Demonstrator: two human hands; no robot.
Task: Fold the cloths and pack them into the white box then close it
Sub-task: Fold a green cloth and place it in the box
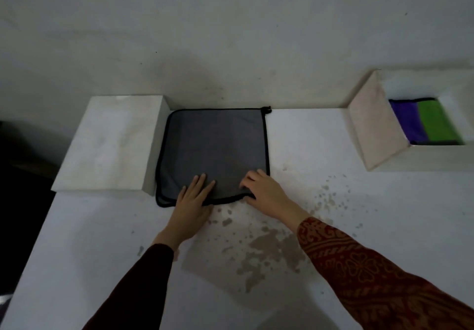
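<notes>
On the white table (320, 134) we have a grey cloth (214, 150) with black edging lying flat, already doubled over, since two layers of trim show along its left and near edges. Its far edge runs along the wall, and its left edge lies just beside a closed white block (110, 142). We press our left hand (192, 201) palm down on the cloth's near edge, fingers straight and slightly spread, gripping nothing. Our right hand (264, 191) sits at the near right corner, fingers curled over the fabric and pinching the corner, the thumb tucked under the trim. Well apart to the right stands the white box (377, 129), open, its lid flap tilted up on the left side. Inside it we see a purple cloth (406, 122) and a green cloth (436, 122) lying folded side by side, touching. Brownish stains (261, 247) speckle the table between and below our forearms.
</notes>
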